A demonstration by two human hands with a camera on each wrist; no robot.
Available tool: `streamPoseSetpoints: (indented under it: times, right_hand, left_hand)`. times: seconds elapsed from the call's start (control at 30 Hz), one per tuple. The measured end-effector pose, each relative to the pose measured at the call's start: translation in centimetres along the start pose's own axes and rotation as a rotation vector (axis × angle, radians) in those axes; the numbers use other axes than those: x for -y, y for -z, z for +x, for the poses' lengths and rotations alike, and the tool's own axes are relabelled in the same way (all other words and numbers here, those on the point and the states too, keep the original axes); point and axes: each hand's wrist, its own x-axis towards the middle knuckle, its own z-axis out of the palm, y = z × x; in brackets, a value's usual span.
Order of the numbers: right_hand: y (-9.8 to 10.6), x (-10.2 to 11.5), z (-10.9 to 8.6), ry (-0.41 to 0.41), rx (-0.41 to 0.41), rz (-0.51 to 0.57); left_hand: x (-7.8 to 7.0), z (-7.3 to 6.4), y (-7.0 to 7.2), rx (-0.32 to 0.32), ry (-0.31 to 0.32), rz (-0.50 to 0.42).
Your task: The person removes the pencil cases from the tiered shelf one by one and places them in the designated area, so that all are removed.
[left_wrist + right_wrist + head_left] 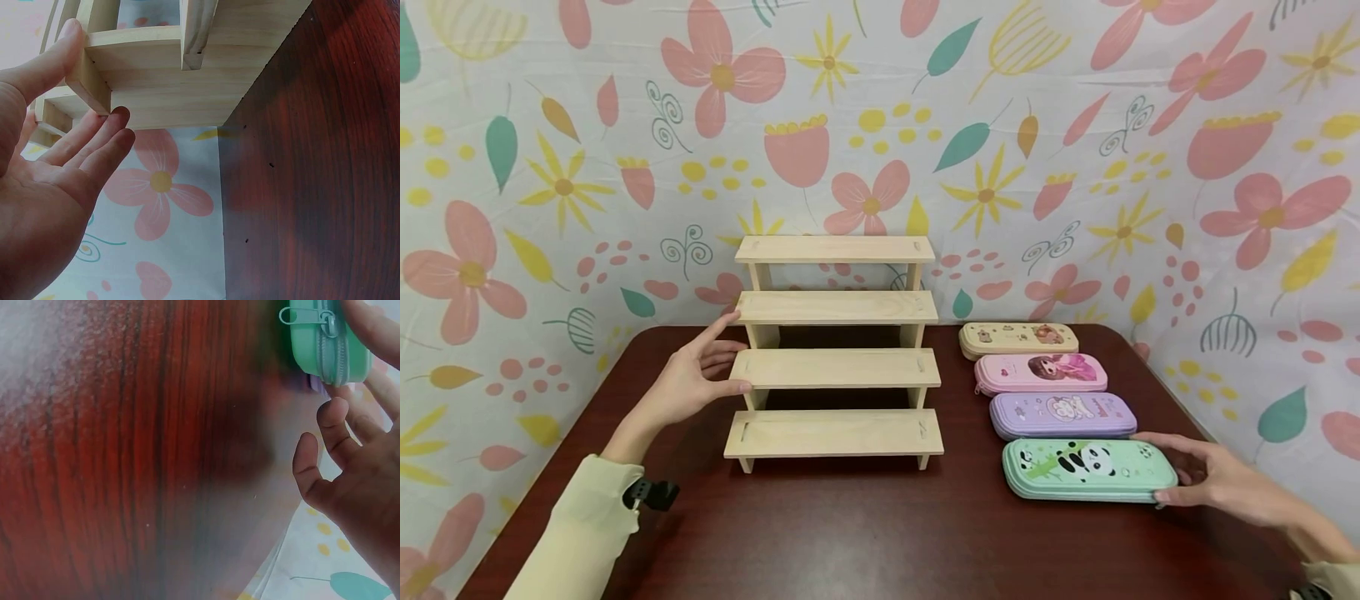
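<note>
A pale wooden four-step display rack point(835, 371) stands at the back middle of the table. My left hand point(688, 379) holds its left end, the thumb at one step board point(94, 81) and the other fingers reaching behind. On the right, four pencil cases lie in a column. The nearest is a green panda pencil case point(1090, 471), its right end between the thumb and fingers of my right hand point(1217, 479). Its zipper point(331, 344) faces the right wrist camera. Behind it lie a purple pencil case point(1063, 415), a pink pencil case point(1041, 373) and a cream pencil case point(1018, 337).
The dark red-brown table point(865, 533) has a glossy wood-grain top. A floral cloth point(880, 125) hangs behind it and along both sides. The rack's back stands close to the cloth.
</note>
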Motion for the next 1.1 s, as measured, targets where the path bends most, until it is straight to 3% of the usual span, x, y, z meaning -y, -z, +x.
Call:
streamPoseSetpoints:
  times: [0.6,0.87,1.0,1.1]
  right_hand:
    - [0.0,-0.6,0.4,0.039,0.026,0.023]
    - [0.4,-0.7,0.7,0.069,0.077,0.052]
    - [0.8,-0.6,0.5,0.060,0.118,0.080]
    - [1.4,-0.4,0.3,0.030,0.106,0.042]
  left_hand:
    - [-0.1,-0.2,-0.1,0.005,0.005,0.010]
    - [0.0,-0.2,0.0,0.001,-0.001,0.007]
    - [-0.1,-0.4,-0.1,0.007,0.003,0.009]
    - [0.0,-0.8,0.0,0.004,0.019,0.024]
